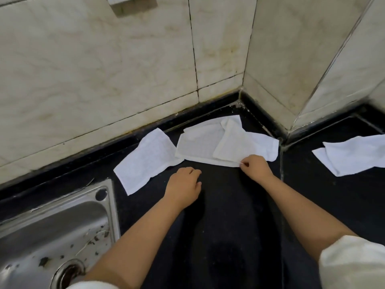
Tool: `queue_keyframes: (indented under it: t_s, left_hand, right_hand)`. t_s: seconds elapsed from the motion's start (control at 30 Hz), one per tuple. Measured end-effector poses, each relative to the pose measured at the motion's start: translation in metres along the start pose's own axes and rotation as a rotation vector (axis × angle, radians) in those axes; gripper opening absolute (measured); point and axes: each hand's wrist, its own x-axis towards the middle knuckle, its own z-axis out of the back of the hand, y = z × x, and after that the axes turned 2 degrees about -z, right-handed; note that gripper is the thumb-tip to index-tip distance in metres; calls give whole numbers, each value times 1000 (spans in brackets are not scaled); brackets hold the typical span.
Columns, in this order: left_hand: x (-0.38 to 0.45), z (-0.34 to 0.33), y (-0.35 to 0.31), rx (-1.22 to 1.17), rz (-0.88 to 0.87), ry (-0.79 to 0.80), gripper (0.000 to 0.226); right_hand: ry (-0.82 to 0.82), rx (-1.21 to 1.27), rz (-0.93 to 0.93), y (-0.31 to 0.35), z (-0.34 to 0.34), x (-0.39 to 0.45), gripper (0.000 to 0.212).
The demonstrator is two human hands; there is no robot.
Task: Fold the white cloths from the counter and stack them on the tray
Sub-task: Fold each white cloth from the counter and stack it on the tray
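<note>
Several white cloths lie on the black counter (218, 205). One flat cloth (145, 161) lies at the left against the wall edge. A crumpled pile of overlapping cloths (208, 142) sits in the middle near the corner. Another cloth (352, 155) lies apart at the right. My right hand (255, 166) pinches the near edge of the middle pile. My left hand (183, 184) hovers over bare counter just below the left cloth, fingers loosely curled, holding nothing. No tray is in view.
A steel sink (52, 230) with debris and a drain fills the lower left. Tiled walls (104, 69) rise behind the counter and form a protruding corner (291, 90) at the right. A counter seam runs beside my right hand.
</note>
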Motion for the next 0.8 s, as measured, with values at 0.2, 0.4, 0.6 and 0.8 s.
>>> queue_keyframes:
  t_s: [0.2,0.4,0.6,0.8]
  left_hand:
    - [25,2,-36,1,-112,-77,58]
    - [8,4,-71,82,-410,-29,28]
    - [-29,35,-110,165,-749,47,24]
    - [-40,57,-191,-27,-929,-79,31]
  right_hand:
    - [-70,38,178,9,38,-45,26]
    - [-124,-41,183,10,51,-141,24]
    - [-370,-192,-18,-21,61,-229,17]
    - [-710,-268,-362,-81,117,-318,16]
